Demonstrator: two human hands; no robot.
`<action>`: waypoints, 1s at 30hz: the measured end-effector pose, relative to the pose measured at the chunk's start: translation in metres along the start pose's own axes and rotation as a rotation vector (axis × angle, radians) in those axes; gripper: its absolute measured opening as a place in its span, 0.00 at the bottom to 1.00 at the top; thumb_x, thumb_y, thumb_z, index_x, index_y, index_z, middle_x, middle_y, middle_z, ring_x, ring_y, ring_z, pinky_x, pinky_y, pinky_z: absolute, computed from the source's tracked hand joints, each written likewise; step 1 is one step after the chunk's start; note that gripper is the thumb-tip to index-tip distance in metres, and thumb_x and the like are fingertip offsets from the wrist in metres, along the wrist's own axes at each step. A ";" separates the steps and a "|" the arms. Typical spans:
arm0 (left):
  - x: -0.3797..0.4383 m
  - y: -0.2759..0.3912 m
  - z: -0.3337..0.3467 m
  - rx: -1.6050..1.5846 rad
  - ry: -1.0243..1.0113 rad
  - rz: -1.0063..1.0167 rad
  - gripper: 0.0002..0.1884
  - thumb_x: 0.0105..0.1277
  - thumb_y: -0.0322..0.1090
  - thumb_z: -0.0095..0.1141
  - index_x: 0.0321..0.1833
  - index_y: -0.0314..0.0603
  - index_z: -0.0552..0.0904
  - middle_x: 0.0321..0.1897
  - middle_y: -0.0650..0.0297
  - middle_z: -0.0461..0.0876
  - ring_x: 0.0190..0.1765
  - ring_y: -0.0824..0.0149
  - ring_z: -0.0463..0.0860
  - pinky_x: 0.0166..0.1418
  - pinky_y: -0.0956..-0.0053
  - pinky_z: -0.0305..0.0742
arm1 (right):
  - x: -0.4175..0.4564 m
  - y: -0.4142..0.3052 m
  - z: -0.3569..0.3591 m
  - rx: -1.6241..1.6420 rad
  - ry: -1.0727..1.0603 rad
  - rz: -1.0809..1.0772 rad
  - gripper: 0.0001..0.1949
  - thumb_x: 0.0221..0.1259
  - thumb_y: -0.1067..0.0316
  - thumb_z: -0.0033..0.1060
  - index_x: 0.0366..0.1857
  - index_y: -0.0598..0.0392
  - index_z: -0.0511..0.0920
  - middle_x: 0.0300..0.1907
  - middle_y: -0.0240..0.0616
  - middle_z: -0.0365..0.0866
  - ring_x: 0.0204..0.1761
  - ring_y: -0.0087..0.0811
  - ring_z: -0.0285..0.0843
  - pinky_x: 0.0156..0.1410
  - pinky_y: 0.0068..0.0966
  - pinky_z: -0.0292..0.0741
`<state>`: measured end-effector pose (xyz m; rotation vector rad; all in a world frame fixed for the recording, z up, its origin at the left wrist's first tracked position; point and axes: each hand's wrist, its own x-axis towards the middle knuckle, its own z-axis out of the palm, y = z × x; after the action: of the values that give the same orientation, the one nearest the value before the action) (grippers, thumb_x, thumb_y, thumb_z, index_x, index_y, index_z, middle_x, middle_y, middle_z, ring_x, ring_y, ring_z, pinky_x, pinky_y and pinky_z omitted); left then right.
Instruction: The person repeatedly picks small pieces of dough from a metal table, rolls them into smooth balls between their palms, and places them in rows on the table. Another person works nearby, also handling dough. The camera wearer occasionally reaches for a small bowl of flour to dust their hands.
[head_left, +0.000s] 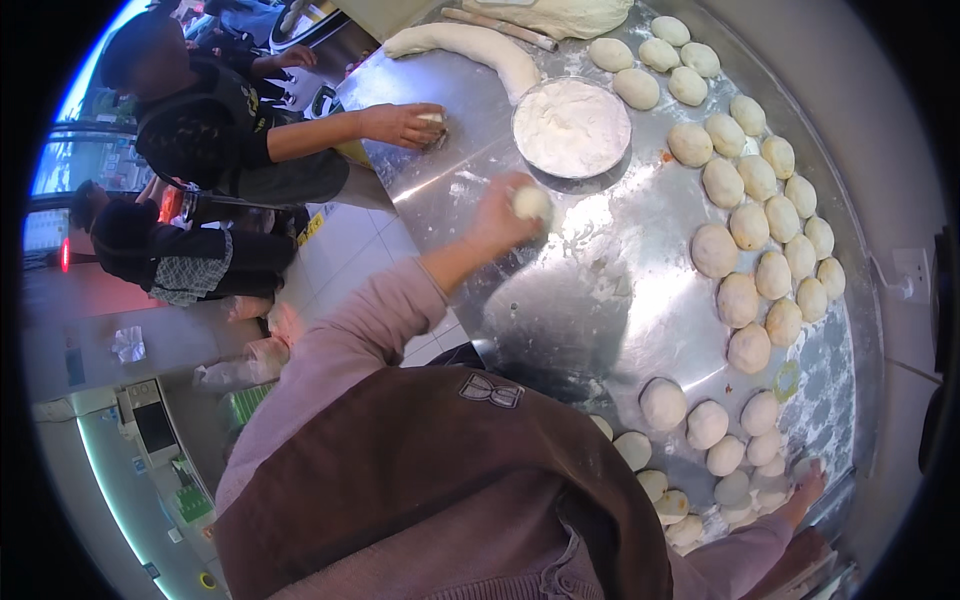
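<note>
My left hand (501, 214) is closed around a pale dough ball (531, 204) above the steel worktop, just below a round bowl of white flour (571, 127); both hand and ball are slightly blurred. At the lower right, my right hand (806, 491) reaches to the table's far corner, its fingers against a blurred whitish dough piece (808, 469); whether they grip it cannot be made out. Beside that hand lies a cluster of dough balls (724, 455). More filled-looking dough balls (750, 226) stand in rows along the right side.
A thick dough rope (472, 46), a wooden rolling pin (499, 28) and a large dough slab (574, 16) lie at the top. Across the worktop (555, 322), a co-worker's hand (405, 125) holds a small pale piece. A wall borders the right edge; another person stands left.
</note>
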<state>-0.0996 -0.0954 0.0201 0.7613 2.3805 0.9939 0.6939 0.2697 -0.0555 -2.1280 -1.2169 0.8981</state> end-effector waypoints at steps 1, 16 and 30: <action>0.013 -0.012 -0.010 0.038 0.048 -0.017 0.28 0.47 0.34 0.70 0.53 0.41 0.76 0.53 0.48 0.70 0.56 0.50 0.75 0.62 0.62 0.72 | -0.006 -0.007 -0.008 0.184 -0.011 0.063 0.34 0.52 0.54 0.66 0.65 0.49 0.69 0.60 0.43 0.74 0.61 0.43 0.72 0.59 0.41 0.73; -0.037 -0.028 0.045 -0.257 -0.069 0.333 0.27 0.70 0.37 0.51 0.69 0.34 0.66 0.65 0.47 0.69 0.70 0.49 0.65 0.74 0.60 0.57 | -0.414 -0.237 0.367 -0.102 -0.777 -1.020 0.28 0.49 0.58 0.71 0.56 0.55 0.76 0.55 0.47 0.75 0.55 0.42 0.74 0.61 0.34 0.72; 0.013 -0.005 0.154 -0.604 0.023 0.402 0.22 0.75 0.41 0.40 0.63 0.30 0.70 0.58 0.50 0.76 0.61 0.57 0.75 0.68 0.63 0.66 | -0.435 -0.187 0.353 0.355 -0.827 -0.685 0.26 0.69 0.61 0.52 0.70 0.56 0.64 0.71 0.45 0.63 0.73 0.39 0.58 0.76 0.34 0.56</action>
<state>-0.0205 -0.0135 -0.0851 0.9934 1.8021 1.7747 0.1632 0.0117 -0.0245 -0.9191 -1.8237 1.5485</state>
